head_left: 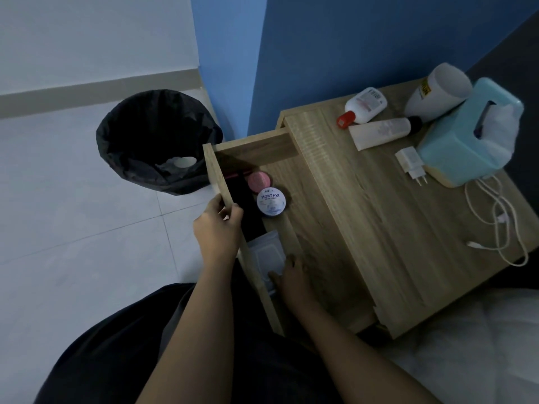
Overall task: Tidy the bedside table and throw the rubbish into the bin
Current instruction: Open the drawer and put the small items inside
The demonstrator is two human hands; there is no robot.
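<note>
The wooden bedside table (379, 205) has its top drawer (217, 167) pulled out to the left. My left hand (218, 225) grips the drawer's front panel. My right hand (291, 275) reaches into the drawer and holds a clear wipes packet (267, 252). Inside the drawer lie a white cream jar (271, 202), a pink jar (258, 180) and a dark flat item (242, 199). On the floor to the left stands the bin (157, 141), lined with a black bag, with a pale scrap inside.
On the tabletop lie a red-capped white bottle (364, 107), a white tube (379, 132), a large white bottle (434, 91), a blue tissue box (469, 132), a white charger plug (411, 164) and its cable (501, 217). Blue wall behind; bed at lower right.
</note>
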